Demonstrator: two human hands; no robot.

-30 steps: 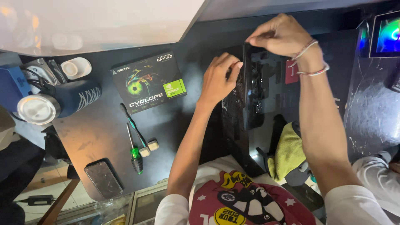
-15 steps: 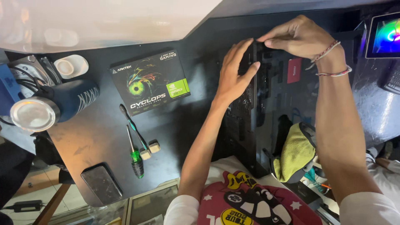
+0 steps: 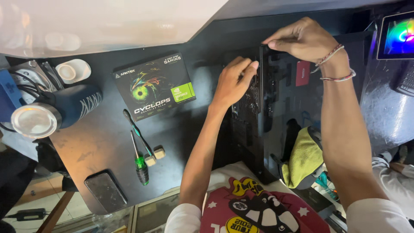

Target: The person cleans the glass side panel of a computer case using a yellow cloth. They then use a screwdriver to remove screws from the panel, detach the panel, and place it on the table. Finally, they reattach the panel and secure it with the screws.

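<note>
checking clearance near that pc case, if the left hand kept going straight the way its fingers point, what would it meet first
The left hand points up and right at the upright black computer case. It would most likely meet the case's top edge first, just below the right hand, though depth is hard to judge.

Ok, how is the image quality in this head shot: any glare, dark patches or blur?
Head view: the pale surface along the top is blown out to near white; the black computer case is so dark that its detail is lost under the left hand and right hand; the screen at right glows oversaturated; the boxed graphics card and screwdrivers are sharp.
</note>
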